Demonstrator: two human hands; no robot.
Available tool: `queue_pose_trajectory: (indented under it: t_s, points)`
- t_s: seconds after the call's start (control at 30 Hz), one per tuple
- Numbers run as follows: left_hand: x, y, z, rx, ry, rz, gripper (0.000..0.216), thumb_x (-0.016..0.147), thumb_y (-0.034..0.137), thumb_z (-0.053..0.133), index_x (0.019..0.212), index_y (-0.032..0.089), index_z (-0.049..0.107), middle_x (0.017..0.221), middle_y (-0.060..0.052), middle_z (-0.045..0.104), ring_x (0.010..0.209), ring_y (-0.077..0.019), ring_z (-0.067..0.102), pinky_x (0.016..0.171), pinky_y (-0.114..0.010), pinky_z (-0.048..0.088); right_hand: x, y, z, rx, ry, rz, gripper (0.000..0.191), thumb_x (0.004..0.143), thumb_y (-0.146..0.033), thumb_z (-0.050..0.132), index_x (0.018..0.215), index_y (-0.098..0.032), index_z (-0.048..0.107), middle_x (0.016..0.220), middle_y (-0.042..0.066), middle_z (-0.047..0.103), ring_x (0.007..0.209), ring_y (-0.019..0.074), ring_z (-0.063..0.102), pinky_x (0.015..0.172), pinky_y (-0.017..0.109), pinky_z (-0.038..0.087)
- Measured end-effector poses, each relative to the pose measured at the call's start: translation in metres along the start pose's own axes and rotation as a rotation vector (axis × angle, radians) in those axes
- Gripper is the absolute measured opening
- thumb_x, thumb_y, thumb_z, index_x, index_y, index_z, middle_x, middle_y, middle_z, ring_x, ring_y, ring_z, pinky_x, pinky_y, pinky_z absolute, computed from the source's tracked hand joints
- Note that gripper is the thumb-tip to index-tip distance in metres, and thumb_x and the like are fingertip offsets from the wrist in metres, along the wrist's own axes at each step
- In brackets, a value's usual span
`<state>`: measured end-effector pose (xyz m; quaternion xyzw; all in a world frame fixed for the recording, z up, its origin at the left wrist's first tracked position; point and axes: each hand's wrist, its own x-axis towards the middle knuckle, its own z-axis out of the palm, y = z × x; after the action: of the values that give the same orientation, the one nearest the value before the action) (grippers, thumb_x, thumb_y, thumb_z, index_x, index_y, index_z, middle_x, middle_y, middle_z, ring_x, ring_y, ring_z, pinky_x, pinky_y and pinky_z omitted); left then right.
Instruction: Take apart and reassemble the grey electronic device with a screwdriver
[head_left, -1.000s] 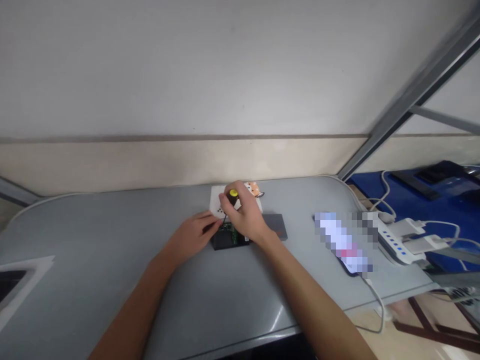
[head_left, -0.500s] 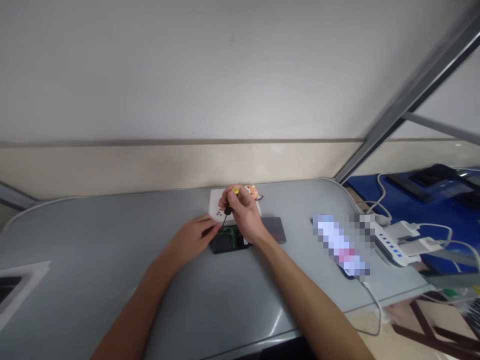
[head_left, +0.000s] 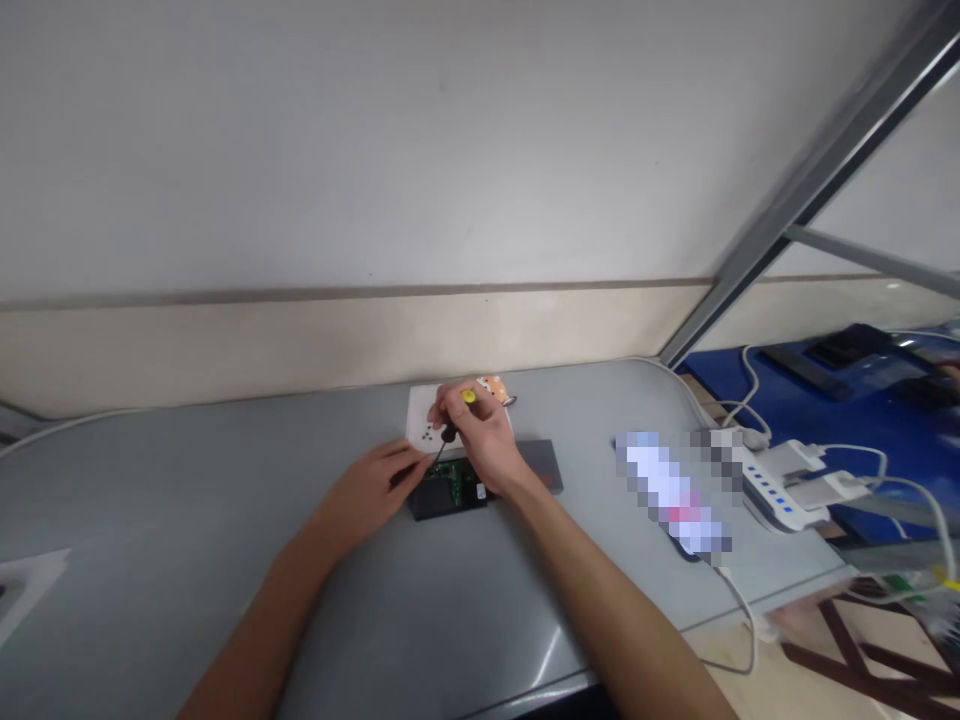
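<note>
My right hand [head_left: 480, 430] is closed round a screwdriver [head_left: 450, 432] with a yellow end cap and dark grip. Its thin shaft slants down to the left, toward the upper left corner of a dark open casing with a green circuit board [head_left: 450, 482]. At that same corner the fingertips of my left hand [head_left: 382, 485] are pressed together close to the screwdriver's tip; what they pinch is too small to make out. Behind the casing lies a white sheet [head_left: 420, 410] with several small dark screws [head_left: 427, 433] on it. A flat grey cover [head_left: 541, 465] sits to the right, partly behind my right wrist.
An orange-and-white patterned item [head_left: 493, 388] lies at the back of the grey table [head_left: 187, 500]. To the right are a phone [head_left: 671, 490] on a cable and a white power strip [head_left: 772, 490] with chargers. Paper [head_left: 34, 580] lies at the left edge; a wall stands behind.
The view has shifted slightly, so the table things sit a little further left. The screwdriver leans more, its yellow end lower. Both hands stay at the casing.
</note>
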<state>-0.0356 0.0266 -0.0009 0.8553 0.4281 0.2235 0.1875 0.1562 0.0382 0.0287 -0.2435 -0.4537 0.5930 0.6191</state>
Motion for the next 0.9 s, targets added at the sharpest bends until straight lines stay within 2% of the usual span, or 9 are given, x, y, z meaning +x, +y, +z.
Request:
queue_pose_trajectory:
  t_s: [0.1,0.2,0.3,0.37,0.5,0.6,0.7,0.8,0.9]
  points:
    - [0.0003,-0.0025,0.0005,0.013,-0.004,0.009,0.040,0.107,0.044,0.043,0.097,0.023,0.075,0.099,-0.004,0.074,0.095,-0.0220,0.069,0.090,-0.037,0.055,0.0005,0.0015,-0.0010,0.019,-0.002,-0.004,0.041,0.089,-0.056,0.073,0.081,-0.024,0.049,0.069,-0.005,0.055,0.060,0.0120,0.051,0.063,0.029,0.039]
    - [0.0001,-0.0027,-0.0001,0.014,-0.008,0.012,0.041,0.107,0.046,0.043,0.098,0.023,0.075,0.100,-0.004,0.075,0.095,-0.0223,0.069,0.090,-0.037,0.056,0.0017,0.0003,-0.0002,0.072,-0.020,-0.004,0.040,0.093,-0.063,0.064,0.086,-0.024,0.055,0.063,-0.007,0.042,0.055,0.0113,0.039,0.058,0.029,0.032]
    - [-0.0003,-0.0022,-0.0003,0.010,0.001,0.007,0.040,0.107,0.046,0.043,0.101,0.023,0.076,0.105,-0.004,0.075,0.099,-0.0226,0.069,0.092,-0.038,0.056,0.0018,-0.0038,0.0002,0.117,-0.037,0.043,0.045,0.099,-0.064,0.051,0.101,-0.022,0.068,0.071,-0.003,0.046,0.062,0.0139,0.044,0.062,0.031,0.036]
    - [-0.0002,-0.0014,-0.0003,0.007,0.001,0.002,0.040,0.106,0.045,0.044,0.100,0.023,0.076,0.105,-0.004,0.075,0.099,-0.0224,0.069,0.093,-0.038,0.056,0.0007,-0.0063,-0.0004,0.083,-0.041,0.056,0.039,0.097,-0.058,0.057,0.100,-0.022,0.070,0.077,0.000,0.053,0.068,0.0146,0.050,0.066,0.031,0.039]
    - [0.0006,0.0019,-0.0015,0.018,0.005,0.011,0.040,0.106,0.044,0.044,0.097,0.023,0.076,0.100,-0.004,0.075,0.097,-0.0227,0.069,0.091,-0.038,0.057,-0.0023,-0.0077,-0.0005,0.019,-0.051,0.045,0.034,0.090,-0.052,0.072,0.088,-0.024,0.055,0.081,0.000,0.065,0.072,0.0146,0.059,0.071,0.031,0.044]
    - [0.0004,0.0043,-0.0026,0.009,0.003,0.021,0.039,0.106,0.043,0.043,0.099,0.023,0.076,0.101,-0.005,0.075,0.096,-0.0226,0.070,0.090,-0.038,0.057,-0.0027,-0.0067,0.0016,-0.010,-0.037,0.037,0.042,0.089,-0.054,0.074,0.087,-0.026,0.043,0.066,-0.007,0.055,0.060,0.0125,0.051,0.064,0.029,0.040]
    - [-0.0004,0.0046,-0.0025,0.002,-0.009,0.001,0.038,0.107,0.043,0.043,0.102,0.023,0.075,0.102,-0.004,0.074,0.097,-0.0221,0.069,0.090,-0.037,0.056,-0.0011,-0.0056,0.0030,-0.022,-0.038,0.002,0.037,0.095,-0.061,0.062,0.092,-0.025,0.052,0.063,-0.007,0.044,0.057,0.0118,0.041,0.059,0.029,0.034]
    - [-0.0008,0.0037,-0.0019,0.007,-0.002,0.002,0.039,0.107,0.044,0.044,0.101,0.023,0.076,0.103,-0.005,0.074,0.098,-0.0223,0.069,0.092,-0.038,0.056,-0.0002,-0.0058,0.0025,0.037,-0.076,-0.005,0.043,0.103,-0.059,0.046,0.107,-0.022,0.067,0.070,-0.003,0.045,0.063,0.0135,0.043,0.062,0.030,0.035]
    - [-0.0009,0.0035,-0.0017,0.007,0.007,0.012,0.040,0.107,0.044,0.043,0.099,0.024,0.076,0.103,-0.004,0.075,0.097,-0.0221,0.069,0.092,-0.037,0.056,-0.0020,-0.0070,0.0018,-0.007,-0.077,-0.003,0.034,0.098,-0.054,0.059,0.100,-0.022,0.069,0.077,-0.001,0.052,0.071,0.0142,0.049,0.067,0.030,0.038]
